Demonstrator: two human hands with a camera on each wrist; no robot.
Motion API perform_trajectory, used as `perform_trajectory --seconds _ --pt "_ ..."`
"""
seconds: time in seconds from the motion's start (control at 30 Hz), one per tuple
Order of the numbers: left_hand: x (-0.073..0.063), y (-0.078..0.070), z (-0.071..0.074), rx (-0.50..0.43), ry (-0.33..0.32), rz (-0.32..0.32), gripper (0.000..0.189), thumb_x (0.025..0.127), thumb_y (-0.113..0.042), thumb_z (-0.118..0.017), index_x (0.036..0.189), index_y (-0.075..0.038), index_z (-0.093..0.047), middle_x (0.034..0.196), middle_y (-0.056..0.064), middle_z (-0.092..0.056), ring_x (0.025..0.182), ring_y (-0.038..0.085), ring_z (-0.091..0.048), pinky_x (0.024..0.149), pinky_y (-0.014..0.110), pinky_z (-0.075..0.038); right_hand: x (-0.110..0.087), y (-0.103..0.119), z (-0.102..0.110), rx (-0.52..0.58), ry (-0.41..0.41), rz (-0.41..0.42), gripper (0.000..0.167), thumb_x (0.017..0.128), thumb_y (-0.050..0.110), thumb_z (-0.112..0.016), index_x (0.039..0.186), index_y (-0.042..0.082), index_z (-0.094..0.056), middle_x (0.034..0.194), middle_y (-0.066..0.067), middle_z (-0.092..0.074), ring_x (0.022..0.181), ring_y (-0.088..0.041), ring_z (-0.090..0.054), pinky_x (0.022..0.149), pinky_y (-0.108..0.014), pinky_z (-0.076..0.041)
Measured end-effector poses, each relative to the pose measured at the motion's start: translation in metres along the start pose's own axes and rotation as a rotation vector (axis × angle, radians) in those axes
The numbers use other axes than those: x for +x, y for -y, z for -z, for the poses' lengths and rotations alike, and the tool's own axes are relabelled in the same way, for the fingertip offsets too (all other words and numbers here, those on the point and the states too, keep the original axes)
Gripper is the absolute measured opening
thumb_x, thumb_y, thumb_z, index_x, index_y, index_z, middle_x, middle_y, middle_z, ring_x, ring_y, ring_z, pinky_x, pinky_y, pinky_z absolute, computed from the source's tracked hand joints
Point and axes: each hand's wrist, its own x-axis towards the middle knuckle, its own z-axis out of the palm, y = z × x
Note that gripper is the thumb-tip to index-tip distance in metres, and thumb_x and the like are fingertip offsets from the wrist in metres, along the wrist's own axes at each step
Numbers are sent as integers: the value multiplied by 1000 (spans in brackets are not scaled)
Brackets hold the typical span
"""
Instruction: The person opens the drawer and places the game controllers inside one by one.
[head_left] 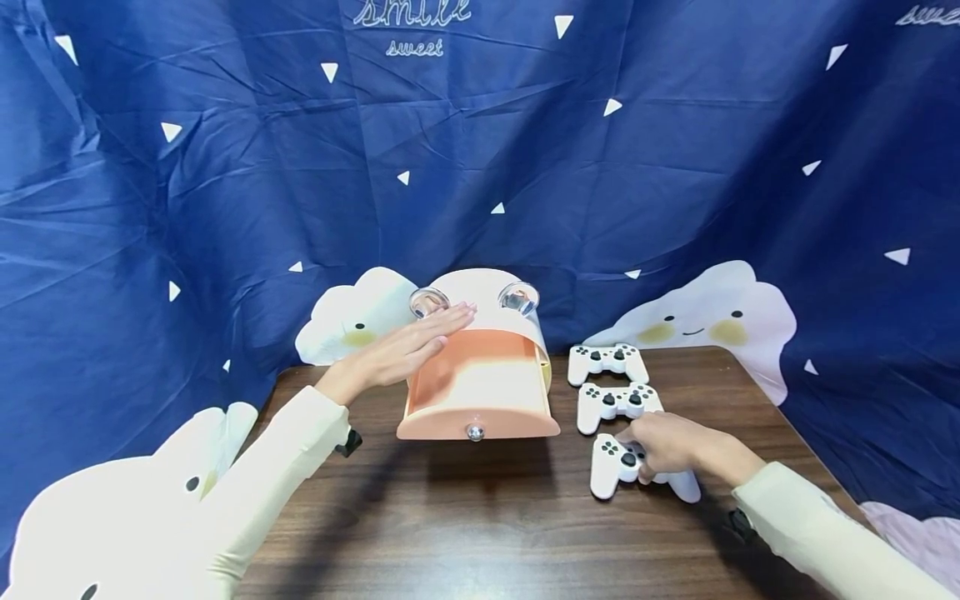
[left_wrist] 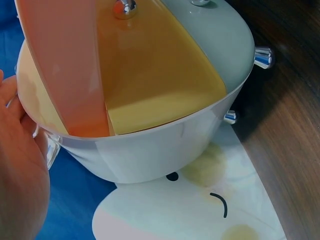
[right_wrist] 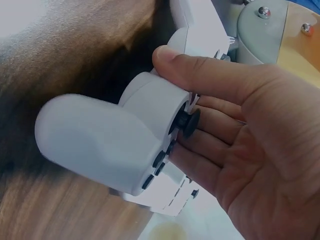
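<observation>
A small rounded drawer box [head_left: 480,292] stands at the back of the table, its peach drawer [head_left: 442,425] pulled out and a silver knob on the front. My left hand [head_left: 405,346], fingers straight, rests at the top left of the box above the drawer. The left wrist view shows that hand [left_wrist: 22,165] beside the box's rim, plus yellow and grey-green fronts. Over at the right, my right hand [head_left: 671,442] grips the nearest white game controller [head_left: 606,471] by its middle. In the right wrist view, thumb and fingers pinch this controller [right_wrist: 95,140] from both sides.
Two more white controllers, a middle one [head_left: 588,408] and a far one [head_left: 577,367], lie in a column behind the gripped one. The wooden table [head_left: 480,533] ends against a blue curtain [head_left: 480,150] with cloud prints.
</observation>
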Motion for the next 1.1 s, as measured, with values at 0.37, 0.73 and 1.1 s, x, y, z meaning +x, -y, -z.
perform_trajectory --seconds 0.37,0.73,1.1 --pt "0 -1 -1 25 -2 -22 55 114 -13 -41 168 -13 -34 178 -1 -24 167 19 -18 138 43 -16 -3 10 38 -39 -22 -54 42 71 22 -94 108 15 -77 67 13 -45 61 -5 -40 55 -27 -35" --pt "-3 -2 -2 62 -27 -19 54 115 -16 -42 169 -17 -34 178 -4 -24 166 18 -20 137 44 -18 -4 22 98 -77 -108 -25 39 72 23 -93 105 20 -73 70 14 -49 62 -3 -42 57 -25 -35" --pt "-10 0 -3 78 -62 -25 52 115 -16 -41 167 -15 -37 177 -3 -27 165 20 -24 136 46 -22 5 44 147 -101 -129 27 45 77 25 -94 117 15 -77 68 15 -49 61 -2 -42 58 -26 -38"
